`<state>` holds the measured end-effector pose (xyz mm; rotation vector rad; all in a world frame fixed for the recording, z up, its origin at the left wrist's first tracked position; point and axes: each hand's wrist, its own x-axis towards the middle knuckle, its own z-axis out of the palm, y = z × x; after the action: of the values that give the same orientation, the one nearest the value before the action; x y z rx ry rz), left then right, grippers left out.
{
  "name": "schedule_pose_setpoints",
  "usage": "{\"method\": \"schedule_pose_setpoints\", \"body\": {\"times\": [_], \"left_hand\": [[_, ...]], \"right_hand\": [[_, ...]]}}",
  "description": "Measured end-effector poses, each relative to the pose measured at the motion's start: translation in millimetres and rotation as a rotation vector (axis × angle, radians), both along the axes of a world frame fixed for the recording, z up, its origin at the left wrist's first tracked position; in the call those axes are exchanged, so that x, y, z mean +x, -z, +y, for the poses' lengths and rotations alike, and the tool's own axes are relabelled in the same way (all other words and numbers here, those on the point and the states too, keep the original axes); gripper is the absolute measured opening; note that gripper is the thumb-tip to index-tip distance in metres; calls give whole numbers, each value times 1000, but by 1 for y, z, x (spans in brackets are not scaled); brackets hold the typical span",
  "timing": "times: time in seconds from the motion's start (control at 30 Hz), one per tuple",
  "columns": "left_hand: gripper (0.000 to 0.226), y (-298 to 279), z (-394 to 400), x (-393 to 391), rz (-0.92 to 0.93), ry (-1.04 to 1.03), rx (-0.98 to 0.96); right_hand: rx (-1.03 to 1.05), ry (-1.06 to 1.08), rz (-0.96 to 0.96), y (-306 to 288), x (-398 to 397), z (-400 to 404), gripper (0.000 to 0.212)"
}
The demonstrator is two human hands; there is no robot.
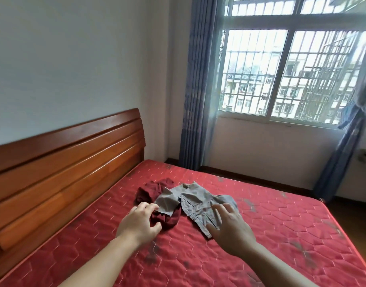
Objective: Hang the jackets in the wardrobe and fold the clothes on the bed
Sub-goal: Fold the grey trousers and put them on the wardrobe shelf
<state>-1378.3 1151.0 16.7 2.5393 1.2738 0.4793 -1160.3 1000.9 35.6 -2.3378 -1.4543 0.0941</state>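
Note:
A crumpled grey garment [195, 200] lies in the middle of the red quilted mattress [271, 224]. A dark red garment [152, 188] is bunched under its left side. My left hand [139, 222] reaches to the grey garment's near left corner, its fingers curved and its fingertips at the cloth's edge. My right hand [229, 224] hovers over the garment's near right part with its fingers spread. Neither hand plainly grips any cloth.
A wooden headboard [64, 162] runs along the left side of the bed. Blue curtains [198, 90] frame a barred window [281, 69] on the far wall. A strip of dark floor [354, 210] shows beyond the bed's right edge.

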Motion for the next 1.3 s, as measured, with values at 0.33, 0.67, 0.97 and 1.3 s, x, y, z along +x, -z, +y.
{"method": "schedule_pose_setpoints", "body": {"times": [0.33, 0.67, 0.97, 1.3], "left_hand": [[52, 12, 85, 137, 20, 17, 3], [51, 130, 185, 216, 140, 112, -126], [58, 325, 225, 283, 399, 281, -288], [65, 532, 269, 371, 464, 314, -238]], "right_hand": [[-30, 22, 41, 22, 133, 90, 63], [-297, 126, 37, 126, 195, 154, 56], [-542, 266, 207, 317, 239, 198, 67], [-634, 249, 250, 526, 290, 259, 67]]}}
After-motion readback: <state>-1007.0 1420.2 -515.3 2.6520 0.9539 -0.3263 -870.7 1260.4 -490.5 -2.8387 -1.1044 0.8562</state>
